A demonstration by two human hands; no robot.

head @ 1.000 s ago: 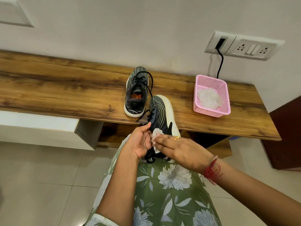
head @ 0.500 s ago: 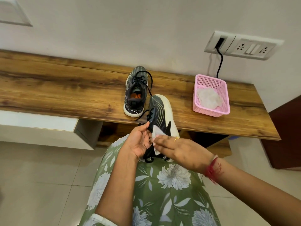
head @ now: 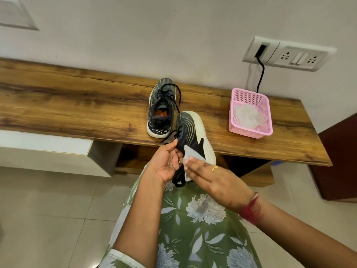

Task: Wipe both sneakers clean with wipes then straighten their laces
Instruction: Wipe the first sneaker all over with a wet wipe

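A pale wall [head: 173, 35] backs a long wooden bench [head: 77, 105], and tiled floor [head: 48, 209] spreads below us on the left. High on the right sits a socket panel [head: 287, 55], and a black cable [head: 260, 74] drops from it behind a pink basket [head: 249, 130]. That basket stands near the bench's right end and holds a crumpled heap of white wipes [head: 248, 115]. A white drawer unit [head: 48, 149] hangs under the bench on the left, and a dark brown cabinet [head: 340, 161] closes off the far right. The bench runs on well to the left of the shoes. The resting sneaker [head: 161, 113] stands upright mid-bench, toe to the wall, laces loose. Just beside it, the held sneaker [head: 190, 128] tilts on its side over the bench's front edge, above our green floral lap [head: 193, 229]; we cannot tell whether its toe touches the wood. Our left hand [head: 166, 163] curls round its heel end and laces, gripping it. Our right hand [head: 216, 182] lies flat, fingers straight, pressing 1 wipe [head: 190, 153] against the shoe's dark side.
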